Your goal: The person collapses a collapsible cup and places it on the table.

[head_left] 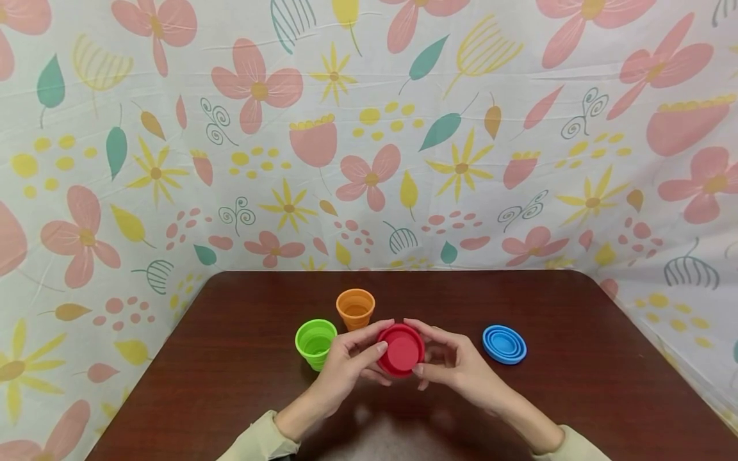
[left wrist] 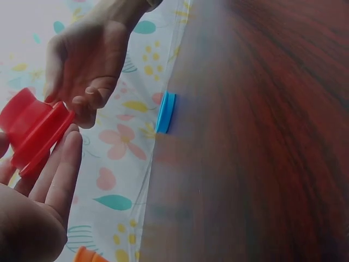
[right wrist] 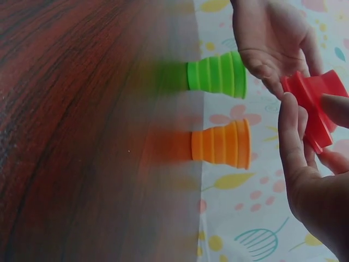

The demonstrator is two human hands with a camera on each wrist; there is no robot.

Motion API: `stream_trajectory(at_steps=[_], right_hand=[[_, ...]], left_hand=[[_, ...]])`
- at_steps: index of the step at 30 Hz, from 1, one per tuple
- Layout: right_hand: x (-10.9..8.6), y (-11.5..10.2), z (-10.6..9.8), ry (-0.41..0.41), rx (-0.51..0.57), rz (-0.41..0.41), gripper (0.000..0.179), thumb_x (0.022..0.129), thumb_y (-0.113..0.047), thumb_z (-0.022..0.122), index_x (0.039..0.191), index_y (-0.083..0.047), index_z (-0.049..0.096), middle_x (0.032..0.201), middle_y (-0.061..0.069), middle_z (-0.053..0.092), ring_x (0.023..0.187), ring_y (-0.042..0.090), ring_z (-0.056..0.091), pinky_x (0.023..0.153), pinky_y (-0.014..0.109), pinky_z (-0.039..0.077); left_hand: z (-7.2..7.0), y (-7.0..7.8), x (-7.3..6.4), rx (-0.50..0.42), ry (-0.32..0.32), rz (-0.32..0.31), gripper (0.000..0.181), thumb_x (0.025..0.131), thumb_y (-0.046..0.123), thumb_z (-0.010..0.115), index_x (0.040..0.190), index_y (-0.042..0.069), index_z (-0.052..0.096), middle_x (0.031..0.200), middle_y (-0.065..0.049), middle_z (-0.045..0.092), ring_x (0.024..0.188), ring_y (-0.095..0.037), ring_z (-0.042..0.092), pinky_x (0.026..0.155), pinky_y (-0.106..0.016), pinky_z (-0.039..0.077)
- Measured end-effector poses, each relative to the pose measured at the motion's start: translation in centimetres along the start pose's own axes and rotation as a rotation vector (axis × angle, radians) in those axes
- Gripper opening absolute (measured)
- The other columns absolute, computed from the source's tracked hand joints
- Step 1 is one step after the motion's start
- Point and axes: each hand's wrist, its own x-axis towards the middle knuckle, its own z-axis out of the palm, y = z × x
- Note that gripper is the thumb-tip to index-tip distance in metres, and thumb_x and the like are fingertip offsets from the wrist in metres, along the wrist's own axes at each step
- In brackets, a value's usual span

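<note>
Between both hands, raised over the table, is a red collapsible cup (head_left: pixel 403 351), its flat round face towards the head camera. Seen side-on in the left wrist view, the red cup (left wrist: pixel 32 125) has a wide ring and a narrower part standing out, so it looks partly folded. My left hand (head_left: pixel 344 366) pinches its left side, thumb on the near face and fingers behind. On the opposite side my right hand (head_left: pixel 461 366) grips the rim between thumb and fingers. Some fingers are hidden behind the cup.
A green cup (head_left: pixel 316 342) stands extended just beyond my left hand, with an extended orange cup (head_left: pixel 355 308) behind it. To the right lies a blue cup (head_left: pixel 504 344), folded flat. Flowered cloth (head_left: pixel 369 160) hangs behind the dark wooden table (head_left: pixel 230 384).
</note>
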Motion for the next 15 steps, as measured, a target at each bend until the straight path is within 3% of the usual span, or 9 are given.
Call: stream_trajectory(at_steps=[4, 9, 15], right_hand=[[-0.07, -0.08, -0.06, 0.006, 0.036, 0.006, 0.060, 0.100, -0.001, 0.066, 0.157, -0.006, 0.048, 0.139, 0.023, 0.060, 0.089, 0.044, 0.069, 0.074, 0.052, 0.065], [-0.04, -0.34, -0.11, 0.025, 0.093, 0.044, 0.049, 0.108, -0.009, 0.055, 0.157, -0.007, 0.050, 0.139, 0.019, 0.060, 0.084, 0.036, 0.071, 0.077, 0.051, 0.065], [0.12, -0.38, 0.15, 0.081, 0.037, 0.068, 0.045, 0.110, -0.014, 0.055, 0.153, -0.002, 0.053, 0.138, 0.023, 0.060, 0.078, 0.042, 0.069, 0.073, 0.052, 0.065]], left_hand=[[0.13, 0.14, 0.02, 0.001, 0.011, -0.011, 0.045, 0.105, 0.006, 0.061, 0.150, 0.002, 0.058, 0.133, -0.021, 0.067, 0.075, -0.024, 0.077, 0.069, -0.044, 0.065], [0.27, 0.29, 0.09, 0.002, 0.012, -0.020, 0.045, 0.104, 0.006, 0.061, 0.149, 0.001, 0.058, 0.132, -0.021, 0.068, 0.076, -0.023, 0.077, 0.070, -0.043, 0.066], [0.36, 0.32, 0.16, 0.012, 0.008, -0.013, 0.045, 0.103, 0.005, 0.063, 0.148, -0.001, 0.059, 0.132, -0.022, 0.068, 0.077, -0.023, 0.077, 0.070, -0.042, 0.066]])
